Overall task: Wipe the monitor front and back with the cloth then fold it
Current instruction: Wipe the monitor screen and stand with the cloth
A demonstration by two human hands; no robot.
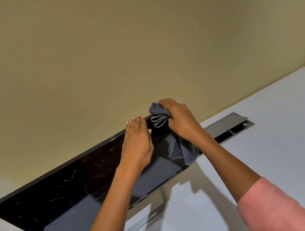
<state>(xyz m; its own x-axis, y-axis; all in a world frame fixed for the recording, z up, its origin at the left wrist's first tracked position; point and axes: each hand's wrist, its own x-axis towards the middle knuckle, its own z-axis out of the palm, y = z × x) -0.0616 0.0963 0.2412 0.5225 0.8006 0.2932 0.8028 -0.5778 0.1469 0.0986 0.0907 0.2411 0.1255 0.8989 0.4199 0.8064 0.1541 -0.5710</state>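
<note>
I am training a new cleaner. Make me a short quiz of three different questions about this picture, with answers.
1. True or false: the right hand grips the grey cloth at the top right corner of the monitor.
2. What does the left hand do? A) holds a spray bottle B) rests with straight fingers on the monitor's top edge C) lies flat on the desk
3. Fill in: the screen shows many ____ on its left part.

Key: 1 true; 2 B; 3 smudges

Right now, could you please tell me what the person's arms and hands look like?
Both forearms are bare. The left hand and right hand wear no gloves, rings or watch. Salmon-pink sleeves are pushed up toward the elbows. The fingernails are short and unpainted.
</note>
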